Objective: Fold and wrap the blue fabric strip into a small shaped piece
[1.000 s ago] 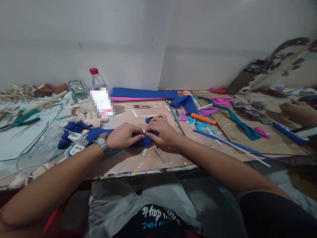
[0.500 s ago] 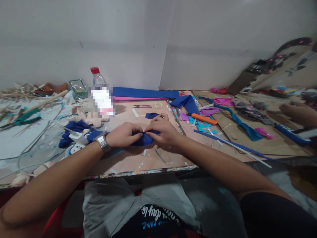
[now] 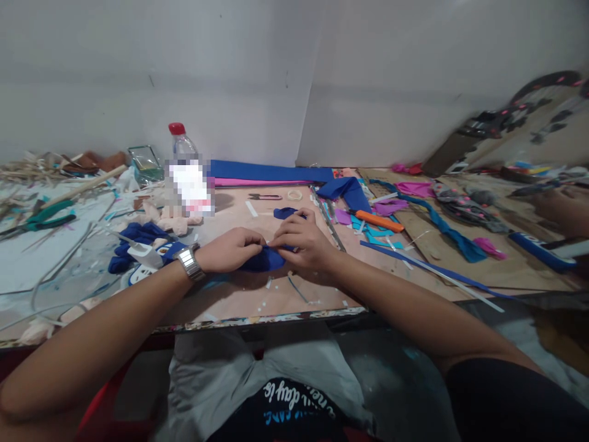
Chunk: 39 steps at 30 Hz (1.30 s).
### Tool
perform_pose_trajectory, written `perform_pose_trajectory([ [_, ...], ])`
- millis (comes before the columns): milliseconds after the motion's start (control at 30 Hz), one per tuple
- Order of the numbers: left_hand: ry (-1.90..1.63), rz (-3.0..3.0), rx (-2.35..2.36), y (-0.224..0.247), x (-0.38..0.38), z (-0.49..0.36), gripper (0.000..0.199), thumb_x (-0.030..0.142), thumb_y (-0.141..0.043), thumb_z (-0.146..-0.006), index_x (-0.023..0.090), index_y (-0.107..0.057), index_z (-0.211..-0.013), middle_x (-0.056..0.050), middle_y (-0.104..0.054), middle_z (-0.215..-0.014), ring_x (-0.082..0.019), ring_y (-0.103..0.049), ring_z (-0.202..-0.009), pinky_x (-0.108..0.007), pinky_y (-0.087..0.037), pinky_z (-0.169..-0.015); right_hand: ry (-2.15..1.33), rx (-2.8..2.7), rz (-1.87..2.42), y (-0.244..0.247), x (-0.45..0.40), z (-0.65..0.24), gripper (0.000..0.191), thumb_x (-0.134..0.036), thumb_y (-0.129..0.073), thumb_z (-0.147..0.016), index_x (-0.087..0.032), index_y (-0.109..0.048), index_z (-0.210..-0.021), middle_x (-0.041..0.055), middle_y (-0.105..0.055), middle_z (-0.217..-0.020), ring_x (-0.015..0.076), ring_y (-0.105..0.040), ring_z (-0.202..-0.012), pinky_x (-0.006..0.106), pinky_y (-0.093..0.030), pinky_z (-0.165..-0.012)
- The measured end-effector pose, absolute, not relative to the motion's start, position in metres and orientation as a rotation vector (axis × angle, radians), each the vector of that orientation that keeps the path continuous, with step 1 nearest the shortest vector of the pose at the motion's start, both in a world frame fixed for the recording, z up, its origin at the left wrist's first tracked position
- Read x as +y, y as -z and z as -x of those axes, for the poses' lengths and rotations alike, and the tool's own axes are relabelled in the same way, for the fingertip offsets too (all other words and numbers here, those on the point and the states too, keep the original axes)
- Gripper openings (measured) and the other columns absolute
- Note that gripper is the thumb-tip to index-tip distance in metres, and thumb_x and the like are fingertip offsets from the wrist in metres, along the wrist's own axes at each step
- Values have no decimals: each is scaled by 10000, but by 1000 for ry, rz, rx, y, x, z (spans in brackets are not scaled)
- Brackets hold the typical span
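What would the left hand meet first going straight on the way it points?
Likely the right hand, its fingertips just ahead of the left hand at the blue fabric. Exact gap unclear from this single view.

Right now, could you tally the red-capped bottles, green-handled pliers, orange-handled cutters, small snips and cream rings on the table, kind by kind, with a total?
Red-capped bottle: 1
Green-handled pliers: 1
Orange-handled cutter: 1
Small snips: 1
Cream ring: 1
Total: 5
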<state>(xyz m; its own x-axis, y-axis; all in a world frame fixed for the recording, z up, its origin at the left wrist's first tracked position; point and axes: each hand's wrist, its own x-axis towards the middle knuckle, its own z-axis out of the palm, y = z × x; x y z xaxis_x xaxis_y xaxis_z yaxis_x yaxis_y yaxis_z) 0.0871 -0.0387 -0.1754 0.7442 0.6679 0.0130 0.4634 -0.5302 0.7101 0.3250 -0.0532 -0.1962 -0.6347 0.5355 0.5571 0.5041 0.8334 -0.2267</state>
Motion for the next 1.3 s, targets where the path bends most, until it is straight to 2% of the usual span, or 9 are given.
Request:
perform_pose_trajectory([
  [100, -391, -2211, 827, 175, -40, -88, 339, 372, -467, -985, 156, -706, -882, -16, -683, -808, -154, -554, -728, -284, -408, -691, -23, -2378, 722, 195, -53, -325, 119, -257, -638, -961, -258, -753, -930, 10, -787, -945, 209, -644, -949, 477, -268, -987],
  [200, -399, -2190, 837, 176, -40, -88, 350, 399, -481, -986, 153, -688, -849, -8, -661, -774, -146, -539, -709, -276, -405, -680, -10, -2376, 711, 195, -54, -325, 112, -264, -649, -959, -266, -757, -930, 2, -782, -943, 206, -643, -954, 476, -270, -1001],
  [400, -384, -2196, 833, 180, -37, -86, 219, 310, -545, -914, 154, -696, -895, -14, -681, -785, -150, -568, -711, -262, -407, -652, -28, -2365, 752, 195, -55, -324, 122, -234, -628, -960, -252, -748, -948, 12, -785, -944, 206, -650, -948, 481, -265, -1012],
  [700, -404, -2185, 839, 178, -36, -86, 225, 189, -462, -852, 165, -685, -858, 4, -664, -793, -162, -581, -756, -287, -431, -730, -26, -2386, 732, 197, -53, -325, 142, -250, -629, -964, -265, -769, -952, 16, -780, -953, 211, -644, -951, 491, -268, -1003],
  [800, -420, -2171, 827, 177, -36, -87, 250, 253, -458, -917, 162, -679, -843, -4, -673, -811, -163, -579, -765, -292, -433, -744, -27, -2389, 742, 198, -53, -325, 138, -259, -637, -960, -276, -774, -965, 12, -776, -962, 215, -636, -961, 493, -264, -1015],
  [933, -437, -2203, 848, 177, -38, -89, 374, 411, -455, -1001, 161, -669, -826, -13, -668, -782, -150, -537, -712, -278, -402, -680, -34, -2392, 762, 197, -54, -326, 145, -251, -625, -964, -270, -768, -975, 16, -779, -962, 217, -636, -961, 489, -269, -1017],
  [1100, -448, -2223, 884, 179, -39, -89, 375, 426, -487, -1003, 159, -643, -793, 7, -614, -700, -131, -508, -652, -266, -364, -630, -29, -2376, 804, 194, -55, -325, 126, -298, -648, -968, -235, -757, -973, 35, -780, -957, 228, -634, -965, 489, -261, -1008],
  [1300, -466, -2249, 868, 180, -40, -88, 380, 428, -502, -1009, 160, -653, -787, 6, -629, -707, -127, -513, -655, -270, -376, -641, -23, -2378, 788, 195, -55, -324, 99, -282, -660, -959, -249, -753, -965, 15, -782, -950, 224, -640, -981, 483, -247, -1018],
])
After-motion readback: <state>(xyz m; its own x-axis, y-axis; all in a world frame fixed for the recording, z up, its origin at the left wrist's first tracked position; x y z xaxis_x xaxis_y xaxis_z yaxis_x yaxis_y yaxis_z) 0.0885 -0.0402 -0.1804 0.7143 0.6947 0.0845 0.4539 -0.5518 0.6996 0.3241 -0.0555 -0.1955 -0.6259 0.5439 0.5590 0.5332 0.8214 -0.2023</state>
